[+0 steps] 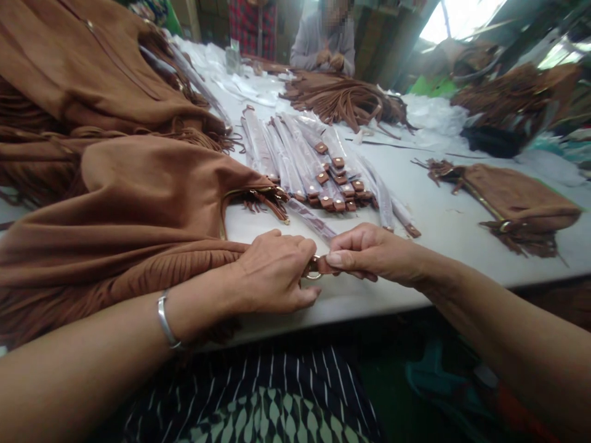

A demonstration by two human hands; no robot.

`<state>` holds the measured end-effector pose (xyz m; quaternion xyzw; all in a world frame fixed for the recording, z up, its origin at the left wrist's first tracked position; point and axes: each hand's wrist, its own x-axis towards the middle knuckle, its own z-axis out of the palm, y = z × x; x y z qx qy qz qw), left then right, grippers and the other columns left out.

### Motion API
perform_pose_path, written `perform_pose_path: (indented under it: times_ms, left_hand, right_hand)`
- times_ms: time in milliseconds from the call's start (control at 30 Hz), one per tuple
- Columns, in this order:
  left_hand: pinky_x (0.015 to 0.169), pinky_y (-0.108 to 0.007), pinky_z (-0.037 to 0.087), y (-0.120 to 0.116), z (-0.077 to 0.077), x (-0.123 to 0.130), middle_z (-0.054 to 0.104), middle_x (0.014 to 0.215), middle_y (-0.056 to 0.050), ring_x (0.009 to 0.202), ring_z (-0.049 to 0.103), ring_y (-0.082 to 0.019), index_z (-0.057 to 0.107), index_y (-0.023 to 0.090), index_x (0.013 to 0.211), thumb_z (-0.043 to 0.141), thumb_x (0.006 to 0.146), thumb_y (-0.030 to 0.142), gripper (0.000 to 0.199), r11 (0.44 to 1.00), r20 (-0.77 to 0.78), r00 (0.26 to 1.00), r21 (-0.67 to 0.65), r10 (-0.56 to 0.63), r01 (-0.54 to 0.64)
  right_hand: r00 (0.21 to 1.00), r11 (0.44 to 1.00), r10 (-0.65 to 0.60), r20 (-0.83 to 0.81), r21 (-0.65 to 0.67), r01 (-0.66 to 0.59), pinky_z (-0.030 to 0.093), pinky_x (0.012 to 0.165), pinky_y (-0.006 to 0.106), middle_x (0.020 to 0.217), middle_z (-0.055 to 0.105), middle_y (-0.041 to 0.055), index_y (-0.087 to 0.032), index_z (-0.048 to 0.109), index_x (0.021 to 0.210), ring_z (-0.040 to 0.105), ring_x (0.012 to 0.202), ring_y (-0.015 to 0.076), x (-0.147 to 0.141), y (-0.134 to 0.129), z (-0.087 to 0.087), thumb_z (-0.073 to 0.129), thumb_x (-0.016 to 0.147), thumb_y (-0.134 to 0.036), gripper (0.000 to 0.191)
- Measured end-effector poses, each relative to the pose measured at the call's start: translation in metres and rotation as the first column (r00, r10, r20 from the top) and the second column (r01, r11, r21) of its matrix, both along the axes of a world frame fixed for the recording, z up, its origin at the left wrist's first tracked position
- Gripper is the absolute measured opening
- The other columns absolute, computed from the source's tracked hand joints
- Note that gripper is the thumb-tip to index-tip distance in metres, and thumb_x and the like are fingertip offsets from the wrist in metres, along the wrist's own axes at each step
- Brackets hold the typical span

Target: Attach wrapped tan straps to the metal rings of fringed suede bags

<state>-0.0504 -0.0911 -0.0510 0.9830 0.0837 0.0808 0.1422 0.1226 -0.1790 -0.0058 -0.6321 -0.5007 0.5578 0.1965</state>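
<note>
At the table's front edge my left hand (277, 271) is closed around one end of a brown suede bag (152, 197). A gold metal ring (314, 275) shows just beyond its fingers. My right hand (369, 252) pinches the brown leather end tab of a strap (325, 265) beside that ring. The strap's plastic-wrapped length (310, 219) runs away behind my hands toward the bag's zipped opening. My fingers hide whether the tab passes through the ring.
Several plastic-wrapped straps (295, 160) lie piled behind my hands. More brown bags (83, 61) are heaped at left, and a smaller fringed bag (526, 197) lies at right. Brown fringe strips (341, 98) lie farther back, near a person in grey (302, 46) across the table.
</note>
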Motion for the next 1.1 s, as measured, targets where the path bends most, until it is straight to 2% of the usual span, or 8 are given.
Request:
perform_pose_path:
  times_ms: [133,300,433,567,700,833,967,1100]
  left_hand:
    - [0.069,-0.038,0.039,-0.001,0.008,-0.009,0.058,0.083,-0.008,0.077,0.054,-0.025,0.051,0.016,0.086,0.052,0.072,0.04,0.027,0.99,-0.071,0.992,0.102,0.101,-0.093]
    - [0.079,-0.04,0.038,-0.007,0.028,-0.049,0.06,0.09,-0.007,0.084,0.054,-0.025,0.055,0.019,0.096,0.06,0.069,0.04,0.035,0.985,-0.067,0.994,0.16,0.081,-0.069]
    - [0.093,-0.04,0.032,0.004,0.03,-0.095,0.063,0.106,-0.004,0.097,0.055,-0.025,0.051,0.025,0.115,0.061,0.07,0.04,0.048,0.968,0.062,0.998,0.252,-0.006,-0.009]
    - [0.101,-0.046,0.022,0.033,0.019,-0.144,0.047,0.133,-0.007,0.123,0.038,-0.033,0.032,0.026,0.135,0.061,0.064,0.051,0.081,0.93,0.006,0.991,0.344,0.136,-0.13]
    - [0.102,-0.052,0.02,0.049,0.012,-0.173,0.042,0.137,-0.002,0.125,0.033,-0.037,0.028,0.036,0.135,0.058,0.057,0.057,0.086,0.912,-0.026,0.957,0.31,0.29,-0.268]
    - [0.088,-0.046,0.035,0.044,0.005,-0.17,0.06,0.111,-0.007,0.1,0.052,-0.031,0.052,0.026,0.115,0.054,0.066,0.046,0.053,0.929,-0.12,0.968,0.33,0.218,-0.169]
    - [0.06,-0.032,0.035,0.039,0.015,-0.153,0.056,0.072,-0.003,0.064,0.05,-0.019,0.055,0.019,0.076,0.043,0.076,0.025,0.013,0.932,-0.229,0.95,0.338,0.214,-0.129]
    - [0.059,-0.033,0.029,0.036,0.05,-0.135,0.051,0.065,-0.002,0.061,0.043,-0.018,0.049,0.019,0.066,0.039,0.083,0.014,0.02,0.825,-0.033,0.999,0.566,0.013,0.008]
  right_hand:
    - [0.976,0.988,-0.02,0.217,0.155,-0.014,0.025,0.042,0.019,0.05,0.041,-0.0046,-0.012,0.056,0.067,0.035,0.044,0.0069,-0.006,-0.008,0.005,0.054,0.084,-0.043,0.035]
    - [0.819,0.864,0.155,0.552,0.327,-0.383,0.034,0.064,0.025,0.073,0.059,0.0024,-0.015,0.063,0.084,0.052,0.068,0.013,-0.022,-0.041,0.005,0.042,0.094,-0.032,0.029]
    - [0.758,0.875,0.154,0.634,0.269,-0.403,0.035,0.068,0.028,0.076,0.06,0.0041,-0.015,0.063,0.084,0.053,0.071,0.0164,-0.027,-0.057,-0.01,0.042,0.093,-0.029,0.027]
    - [0.833,0.86,0.182,0.523,0.325,-0.392,0.037,0.072,0.025,0.078,0.062,0.0015,-0.02,0.066,0.09,0.056,0.075,0.0145,-0.022,-0.053,-0.017,0.045,0.092,-0.028,0.022]
    - [0.911,0.827,-0.155,0.382,0.554,-0.092,0.04,0.07,0.024,0.078,0.062,0.0025,-0.017,0.063,0.08,0.056,0.074,0.0147,-0.001,-0.047,-0.018,0.05,0.088,-0.031,0.021]
    - [0.732,0.693,-0.602,0.318,0.664,0.282,0.041,0.064,0.027,0.071,0.059,0.0037,-0.014,0.059,0.074,0.054,0.067,0.0164,0.034,-0.041,-0.036,0.049,0.084,-0.037,0.027]
    - [0.689,0.656,-0.679,0.255,0.631,0.414,0.036,0.05,0.025,0.053,0.048,-0.0013,-0.015,0.054,0.065,0.044,0.049,0.0125,0.052,-0.037,-0.058,0.049,0.08,-0.041,0.031]
    - [0.732,0.657,-0.644,0.222,0.65,0.382,0.035,0.05,0.025,0.051,0.046,-0.0013,-0.017,0.052,0.059,0.043,0.05,0.0132,0.052,-0.04,-0.061,0.05,0.079,-0.043,0.033]
